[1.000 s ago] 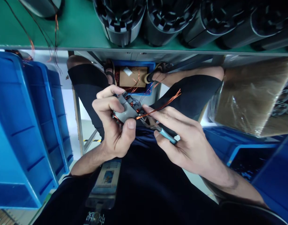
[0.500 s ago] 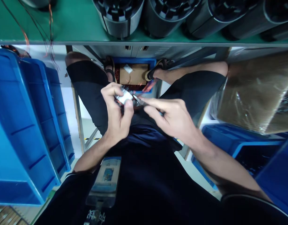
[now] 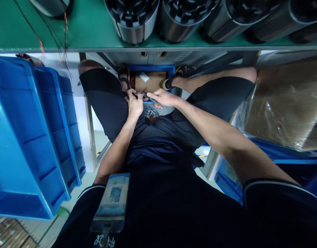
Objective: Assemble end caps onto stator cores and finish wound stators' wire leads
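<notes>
Left hand (image 3: 135,104) gripping small metal part (image 3: 139,94), right hand (image 3: 162,98) holding blue-handled tool (image 3: 155,102), badge (image 3: 110,203) unreadable

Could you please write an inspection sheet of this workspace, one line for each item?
Surface: green bench, above the lap.
Job's things: small metal part in the left hand; blue-handled tool in the right hand.
Clutter: round metal piece on the lap.
Grippers: both hands closed, low between the knees.
Cables: copper wires hang over the bench edge.
Surroundings: blue bins at left; metal cylinders on the bench.
</notes>
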Demonstrator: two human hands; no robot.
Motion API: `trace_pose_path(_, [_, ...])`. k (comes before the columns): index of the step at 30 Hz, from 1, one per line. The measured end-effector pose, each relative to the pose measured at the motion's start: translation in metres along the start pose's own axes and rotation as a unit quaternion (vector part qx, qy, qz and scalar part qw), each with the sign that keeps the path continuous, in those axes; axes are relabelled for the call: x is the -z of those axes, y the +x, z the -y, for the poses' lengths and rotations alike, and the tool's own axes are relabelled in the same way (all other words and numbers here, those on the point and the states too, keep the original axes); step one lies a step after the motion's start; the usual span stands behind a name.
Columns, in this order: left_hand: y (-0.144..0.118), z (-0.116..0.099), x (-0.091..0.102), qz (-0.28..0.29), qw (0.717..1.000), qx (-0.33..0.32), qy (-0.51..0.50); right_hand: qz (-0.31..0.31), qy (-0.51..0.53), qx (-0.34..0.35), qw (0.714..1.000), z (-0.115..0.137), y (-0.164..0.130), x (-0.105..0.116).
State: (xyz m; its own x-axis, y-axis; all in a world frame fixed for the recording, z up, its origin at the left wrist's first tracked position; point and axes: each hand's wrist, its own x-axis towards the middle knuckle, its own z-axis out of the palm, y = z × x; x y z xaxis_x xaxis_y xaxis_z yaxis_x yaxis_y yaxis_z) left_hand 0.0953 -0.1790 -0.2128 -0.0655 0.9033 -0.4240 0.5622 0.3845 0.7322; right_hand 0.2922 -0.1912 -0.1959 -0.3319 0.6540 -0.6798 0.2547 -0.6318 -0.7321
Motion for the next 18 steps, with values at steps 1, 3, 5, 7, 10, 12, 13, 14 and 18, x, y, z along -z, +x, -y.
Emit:
trace_pose_path(1, [0.001, 0.001, -0.002, -0.003, 1.000, 0.005, 0.004, 0.007, 0.004, -0.004, 1.000, -0.001, 0.003, 0.002])
trace_pose_path(3, [0.004, 0.002, -0.006, -0.008, 1.000, 0.010, 0.011, 0.017, 0.010, -0.010, 1.000, -0.003, 0.008, 0.007])
trace_pose_path(5, [0.007, 0.001, -0.009, -0.009, 1.000, 0.011, 0.017, 0.023, 0.015, -0.013, 1.000, -0.004, 0.013, 0.011])
trace_pose_path(7, [0.007, -0.001, -0.009, -0.009, 1.000, 0.004, 0.021, 0.024, 0.017, -0.014, 0.999, -0.004, 0.016, 0.016])
trace_pose_path(10, [0.000, -0.011, 0.000, -0.005, 0.999, -0.037, 0.020, 0.011, 0.024, -0.004, 1.000, 0.002, 0.013, 0.025])
trace_pose_path(12, [-0.013, -0.019, 0.011, -0.001, 0.996, -0.087, 0.019, -0.003, 0.035, 0.021, 0.999, 0.009, 0.004, 0.026])
trace_pose_path(13, [-0.021, -0.023, 0.019, 0.001, 0.994, -0.112, 0.019, -0.008, 0.044, 0.041, 0.998, 0.013, -0.003, 0.024])
trace_pose_path(14, [-0.030, -0.026, 0.026, 0.003, 0.991, -0.134, 0.017, -0.010, 0.055, 0.063, 0.996, 0.017, -0.012, 0.019])
trace_pose_path(18, [-0.062, -0.034, 0.062, 0.025, 0.959, -0.281, 0.028, 0.017, 0.108, 0.165, 0.980, 0.033, -0.058, -0.012])
